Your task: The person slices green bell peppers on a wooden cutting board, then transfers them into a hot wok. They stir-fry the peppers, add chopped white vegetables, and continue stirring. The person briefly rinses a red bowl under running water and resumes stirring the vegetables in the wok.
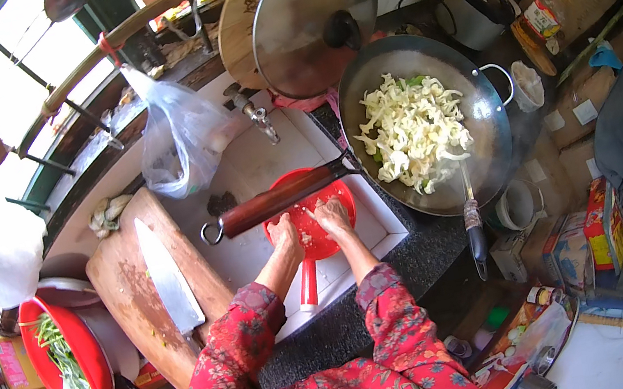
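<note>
Both hands reach down into a round red plastic basin with a straight handle [308, 282], which sits in the sink [385, 233]. My left hand [284, 234] is inside its left part, fingers bent inward; the wok's wooden handle [267, 205] passes just above it. Near the right side, my right hand [329, 216] has its fingers curled downward. What the fingers hold, if anything, cannot be made out. Small pale bits lie in the basin between the hands. To the right, a wok [489, 138] contains a heap of pale cut vegetable pieces [412, 127], with a spatula [473, 224] resting in it.
A knife [168, 278] lies on the wooden cutting board [121, 270] at left. Beyond it, a red bowl [29, 327] holds green leaves. A clear plastic bag [177, 143] hangs near the tap [261, 120]. A glass lid [298, 22] leans behind the wok. Boxes [562, 242] crowd the right.
</note>
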Available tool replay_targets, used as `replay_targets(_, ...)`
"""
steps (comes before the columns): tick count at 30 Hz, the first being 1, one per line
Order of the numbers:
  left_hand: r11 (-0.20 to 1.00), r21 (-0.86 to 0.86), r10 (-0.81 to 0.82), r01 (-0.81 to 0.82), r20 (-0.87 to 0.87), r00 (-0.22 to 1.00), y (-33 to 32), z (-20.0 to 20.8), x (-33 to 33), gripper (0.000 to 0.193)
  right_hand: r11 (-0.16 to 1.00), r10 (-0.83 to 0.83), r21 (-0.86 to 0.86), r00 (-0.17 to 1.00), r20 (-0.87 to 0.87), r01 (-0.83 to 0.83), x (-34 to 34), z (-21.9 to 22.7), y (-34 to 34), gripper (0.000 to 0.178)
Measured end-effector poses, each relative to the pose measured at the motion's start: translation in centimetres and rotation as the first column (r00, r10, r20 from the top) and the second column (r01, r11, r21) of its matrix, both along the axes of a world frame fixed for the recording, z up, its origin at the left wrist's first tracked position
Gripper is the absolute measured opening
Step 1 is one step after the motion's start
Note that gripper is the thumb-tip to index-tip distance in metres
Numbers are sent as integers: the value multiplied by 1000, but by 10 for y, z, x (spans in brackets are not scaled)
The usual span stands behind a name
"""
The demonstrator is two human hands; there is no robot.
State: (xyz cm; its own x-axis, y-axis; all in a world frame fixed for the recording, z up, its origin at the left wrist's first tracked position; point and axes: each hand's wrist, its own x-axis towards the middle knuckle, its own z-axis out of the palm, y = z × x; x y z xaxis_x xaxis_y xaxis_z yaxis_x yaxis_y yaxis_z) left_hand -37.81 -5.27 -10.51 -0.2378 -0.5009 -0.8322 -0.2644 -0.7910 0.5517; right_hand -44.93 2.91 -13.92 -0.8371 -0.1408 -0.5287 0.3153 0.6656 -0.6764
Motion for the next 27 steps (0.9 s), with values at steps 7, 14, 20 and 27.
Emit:
replay_targets(7,941,298,212,-164,-137,968,-16,-68,-25,50,763,-398,-427,873,282,486,-10,-69,-23,26)
replay_targets(14,916,-379,-319,129,-497,807,-26,-135,-33,26,169,-172,-710,730,662,684,-2,-76,-49,14)
replay_targets(20,923,385,237,-11,-544,805,-9,-80,-33,24,915,-163,-385,984,-79,121,7,-47,-45,29)
replay_targets(27,822,-456,-551,341,-484,680,17,-48,-15,22,961,274,64,951,-144,-268,27,79,-24,40)
